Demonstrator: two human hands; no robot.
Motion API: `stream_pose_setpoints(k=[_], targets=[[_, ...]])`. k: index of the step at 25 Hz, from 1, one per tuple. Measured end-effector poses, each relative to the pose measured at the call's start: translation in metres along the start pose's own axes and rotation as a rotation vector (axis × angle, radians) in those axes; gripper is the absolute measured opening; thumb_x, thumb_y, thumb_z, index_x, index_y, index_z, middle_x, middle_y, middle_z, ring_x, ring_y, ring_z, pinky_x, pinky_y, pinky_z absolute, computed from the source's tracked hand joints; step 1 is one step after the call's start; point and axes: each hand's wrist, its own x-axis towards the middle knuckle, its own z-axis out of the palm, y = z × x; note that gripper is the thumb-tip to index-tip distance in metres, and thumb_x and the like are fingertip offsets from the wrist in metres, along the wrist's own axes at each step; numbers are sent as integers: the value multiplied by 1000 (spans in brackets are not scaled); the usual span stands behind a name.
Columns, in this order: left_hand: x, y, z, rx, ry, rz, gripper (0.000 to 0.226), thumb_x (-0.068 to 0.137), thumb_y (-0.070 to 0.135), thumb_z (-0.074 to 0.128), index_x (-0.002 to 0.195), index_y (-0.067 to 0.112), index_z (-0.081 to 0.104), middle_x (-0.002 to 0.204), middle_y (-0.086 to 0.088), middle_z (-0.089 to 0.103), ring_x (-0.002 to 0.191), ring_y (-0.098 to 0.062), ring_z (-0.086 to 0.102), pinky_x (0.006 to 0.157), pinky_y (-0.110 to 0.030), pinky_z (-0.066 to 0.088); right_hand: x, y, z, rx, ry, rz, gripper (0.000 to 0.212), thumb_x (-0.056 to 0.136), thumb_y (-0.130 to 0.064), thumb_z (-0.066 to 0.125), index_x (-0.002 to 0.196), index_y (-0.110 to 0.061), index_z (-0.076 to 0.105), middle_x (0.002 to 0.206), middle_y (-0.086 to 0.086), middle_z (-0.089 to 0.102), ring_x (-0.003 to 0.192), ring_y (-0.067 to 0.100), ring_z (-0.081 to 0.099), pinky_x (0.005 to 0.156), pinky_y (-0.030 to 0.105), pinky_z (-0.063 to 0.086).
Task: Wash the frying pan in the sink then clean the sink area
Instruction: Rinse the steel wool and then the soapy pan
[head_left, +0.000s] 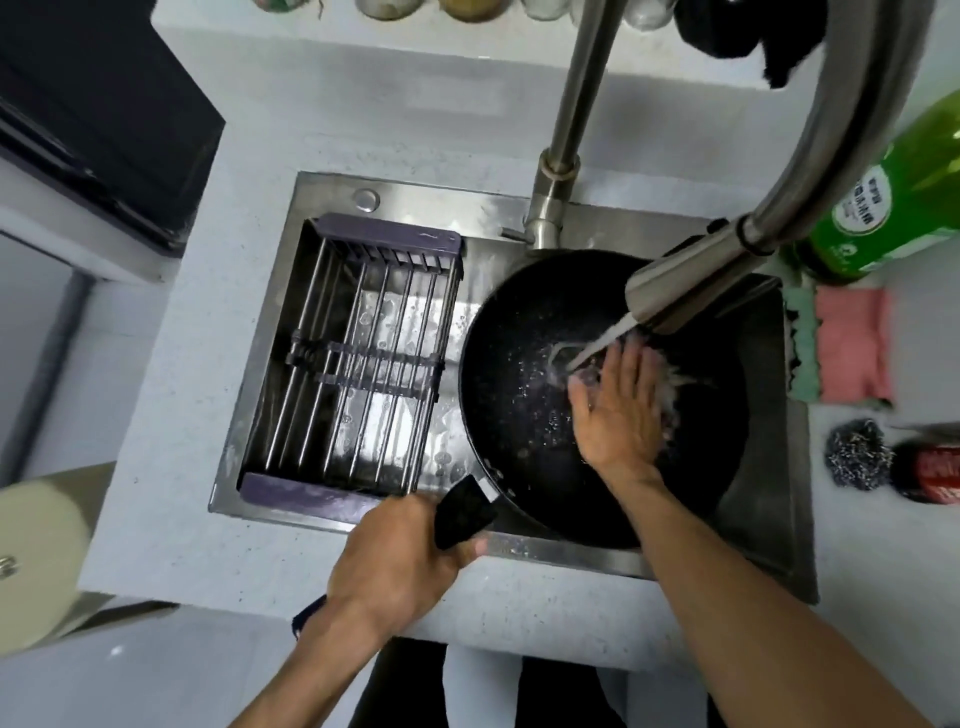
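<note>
The left hand (395, 561), nearest the lens, has its fingers wrapped tight around the black handle (464, 512) of the frying pan (524, 395), thumb tip showing just under the handle's edge; the forearm runs back toward the bottom of the view. The right hand (618, 410) lies palm-down inside the pan, fingers spread and pressed flat on a pale scrubbing pad (670, 384) that is mostly hidden and blurred beneath them. Its forearm crosses the pan's near rim.

The pan sits in the right half of the stainless steel sink (769, 499), tilted with its handle over the front edge. A stream of water (597, 345) from the pull-out faucet head (691, 280) hits the pan just beside the right fingertips. A purple-ended wire drain rack (353, 358) spans the sink's left half. The speckled white countertop (171, 499) surrounds the sink; on its right lie a green detergent bottle (878, 208), a pink cloth (852, 343), and a steel wool scourer (857, 454).
</note>
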Motion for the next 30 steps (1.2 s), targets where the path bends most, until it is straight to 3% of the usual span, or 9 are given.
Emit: stream_pose_setpoints(k=[4,7,10,14,18,21,24,28,30], targets=[[0,-7,-3,-33,-13,-41,37,70,66,67,67,30,62,57,13,63,53,-2,59,50,-22,48,10,2,0,-62,-72,-339,71,102,-59,22,161,-23,9,169,3,-3,155,27,-2,124,48,-1],[2,-9,-14,-30,-20,-45,35,72,61,70,66,28,61,58,12,63,54,0,59,47,-19,41,9,-4,-1,-62,-27,-115,73,102,-58,18,161,-15,10,169,10,0,155,31,-1,124,49,-1],[2,-9,-13,11,-51,18,37,73,62,70,60,32,53,52,13,58,48,2,56,44,-15,34,12,-21,7,-9,-53,-361,68,103,-50,21,160,-20,1,169,6,-5,155,28,-3,125,47,-2],[1,-16,-21,35,-24,-6,41,74,67,67,69,27,61,57,11,62,54,-2,59,49,-20,42,23,-34,7,20,47,22,71,103,-54,24,161,-18,5,169,11,-3,154,36,1,123,55,-6],[1,-19,-24,124,17,60,51,73,78,53,79,28,59,70,9,64,68,-11,63,62,-32,53,36,-34,5,123,41,-253,67,105,-46,28,161,-21,-1,168,5,-9,155,27,-6,125,48,-1],[5,-24,-38,116,-70,14,64,66,88,45,83,28,63,71,8,66,68,-10,63,64,-32,54,33,-26,-3,105,92,52,69,104,-46,28,161,-15,5,168,13,-2,155,33,1,125,53,4],[4,-20,-33,100,-121,68,70,60,90,41,79,26,61,64,5,63,60,-10,60,59,-31,52,19,-25,5,18,56,-418,68,104,-44,34,161,-18,7,168,8,-1,155,28,2,124,56,9],[-6,-9,-24,103,-89,90,62,68,87,46,76,25,55,62,4,59,59,-12,58,57,-31,50,57,-45,-21,260,326,29,70,101,-38,36,159,-7,13,167,19,6,153,34,11,120,53,13],[-10,-4,-18,98,-36,99,58,72,84,47,75,26,50,65,4,60,62,-15,60,59,-33,51,45,-56,-9,327,295,-74,71,103,-37,34,159,-4,7,167,21,0,154,34,3,125,49,6]])
